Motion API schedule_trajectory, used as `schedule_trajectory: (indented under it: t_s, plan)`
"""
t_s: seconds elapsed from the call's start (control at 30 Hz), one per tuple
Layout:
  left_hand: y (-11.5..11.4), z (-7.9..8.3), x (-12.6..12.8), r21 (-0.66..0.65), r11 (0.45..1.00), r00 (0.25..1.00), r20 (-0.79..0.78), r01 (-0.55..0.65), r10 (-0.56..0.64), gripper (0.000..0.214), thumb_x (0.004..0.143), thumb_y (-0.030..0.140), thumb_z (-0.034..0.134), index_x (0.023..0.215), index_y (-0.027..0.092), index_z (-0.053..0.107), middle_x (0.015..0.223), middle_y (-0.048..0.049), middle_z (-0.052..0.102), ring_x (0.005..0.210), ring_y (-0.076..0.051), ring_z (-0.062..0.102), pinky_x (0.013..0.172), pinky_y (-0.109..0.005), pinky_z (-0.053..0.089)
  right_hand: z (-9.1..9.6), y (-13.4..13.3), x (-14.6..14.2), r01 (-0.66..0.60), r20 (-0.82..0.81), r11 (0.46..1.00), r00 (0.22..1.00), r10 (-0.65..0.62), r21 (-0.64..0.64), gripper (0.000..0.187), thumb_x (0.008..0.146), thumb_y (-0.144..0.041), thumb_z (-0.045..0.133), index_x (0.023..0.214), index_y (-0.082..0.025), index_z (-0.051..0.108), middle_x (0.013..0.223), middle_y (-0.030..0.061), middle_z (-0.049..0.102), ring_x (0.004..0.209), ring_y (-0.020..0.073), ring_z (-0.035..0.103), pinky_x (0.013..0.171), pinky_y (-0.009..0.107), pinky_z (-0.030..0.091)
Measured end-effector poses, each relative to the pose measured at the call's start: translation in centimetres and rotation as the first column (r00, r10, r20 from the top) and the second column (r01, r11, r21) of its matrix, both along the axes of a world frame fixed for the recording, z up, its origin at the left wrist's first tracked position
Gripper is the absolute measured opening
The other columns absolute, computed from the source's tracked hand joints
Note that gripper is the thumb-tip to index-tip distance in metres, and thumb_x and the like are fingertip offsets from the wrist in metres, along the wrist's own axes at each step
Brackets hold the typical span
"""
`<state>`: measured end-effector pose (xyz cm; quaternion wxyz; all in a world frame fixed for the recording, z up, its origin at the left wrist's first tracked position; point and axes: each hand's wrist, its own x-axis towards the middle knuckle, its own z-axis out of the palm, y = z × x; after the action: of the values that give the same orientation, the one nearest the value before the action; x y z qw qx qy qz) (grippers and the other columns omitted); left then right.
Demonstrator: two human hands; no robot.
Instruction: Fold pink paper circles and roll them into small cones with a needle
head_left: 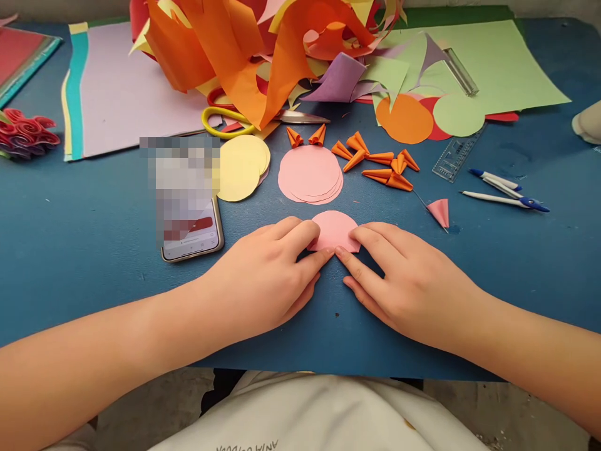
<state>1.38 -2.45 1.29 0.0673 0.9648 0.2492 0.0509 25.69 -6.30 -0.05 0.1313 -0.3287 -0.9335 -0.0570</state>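
A pink paper circle (334, 230) lies folded over on the blue table, its straight edge toward me. My left hand (279, 269) grips the left end of it, thumb and fingers at the fold. My right hand (404, 275) does the same at the right end, and the index fingertips nearly meet at the middle of the fold. Just beyond is a stack of pink paper circles (310, 172). Several small orange paper cones (379, 158) lie behind and to the right. A pink paper cone (439, 213) with a thin pin or wire rests near my right hand.
A phone (190, 232) and yellow paper circles (241, 168) are at the left. Scissors (230, 122) lie beneath heaped orange paper scraps (211, 44). At the right are a clear ruler (454, 156), pens (504, 197) and green sheets (511, 69). The table's front edge (347, 376) is near my body.
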Motion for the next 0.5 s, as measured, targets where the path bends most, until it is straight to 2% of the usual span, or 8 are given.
schedule_trajectory:
  t_s: [0.2,0.3,0.37,0.43,0.5]
  plan:
    - [0.0,0.2,-0.2,-0.010,1.000,1.000,0.022,-0.019,0.019,0.031,0.101,0.018,0.047,0.099,0.009,0.077,0.114,-0.0155,0.069,0.100,-0.026,0.067,0.086,-0.038,0.063,0.4,-0.1,0.3,-0.007,0.006,1.000,1.000,0.007,0.015,0.028,0.097,-0.019,0.063,0.108,0.002,0.079,0.106,0.0233,0.077,0.103,0.0345,0.072,0.084,0.045,0.069]
    - [0.3,0.1,-0.3,-0.037,0.999,0.999,0.026,-0.024,0.025,0.033,0.101,0.019,0.046,0.096,0.010,0.077,0.114,-0.0147,0.070,0.100,-0.025,0.067,0.087,-0.038,0.063,0.0,0.4,0.6,-0.009,-0.007,1.000,1.000,0.009,-0.008,0.022,0.097,-0.014,0.062,0.101,-0.002,0.079,0.109,0.0206,0.079,0.108,0.0328,0.073,0.086,0.042,0.069]
    - [0.5,0.0,-0.2,-0.058,0.998,0.999,0.039,-0.028,0.031,0.032,0.100,0.023,0.048,0.094,0.012,0.077,0.113,-0.0139,0.071,0.098,-0.025,0.067,0.088,-0.040,0.062,0.0,1.0,1.2,-0.010,-0.076,0.998,0.997,0.005,-0.064,0.020,0.097,-0.014,0.061,0.097,-0.004,0.079,0.108,0.0185,0.080,0.109,0.0309,0.074,0.090,0.042,0.068]
    - [1.0,0.0,-0.3,-0.066,0.997,0.998,0.062,-0.029,0.033,0.031,0.100,0.025,0.049,0.091,0.013,0.077,0.111,-0.0128,0.071,0.094,-0.024,0.067,0.085,-0.038,0.060,0.6,1.5,2.2,-0.045,-0.185,0.990,0.982,0.020,-0.130,0.020,0.097,-0.015,0.061,0.089,-0.010,0.078,0.106,0.0146,0.080,0.102,0.0267,0.075,0.089,0.039,0.067]
    - [1.5,-0.2,-0.3,-0.063,0.998,0.998,0.065,-0.006,0.010,0.029,0.099,0.026,0.050,0.094,0.013,0.076,0.109,-0.0127,0.071,0.091,-0.025,0.067,0.081,-0.038,0.059,2.1,1.5,3.5,-0.008,-0.249,0.989,0.968,-0.029,-0.147,0.020,0.099,-0.018,0.061,0.087,-0.014,0.076,0.095,0.0091,0.080,0.087,0.0206,0.074,0.079,0.034,0.065]
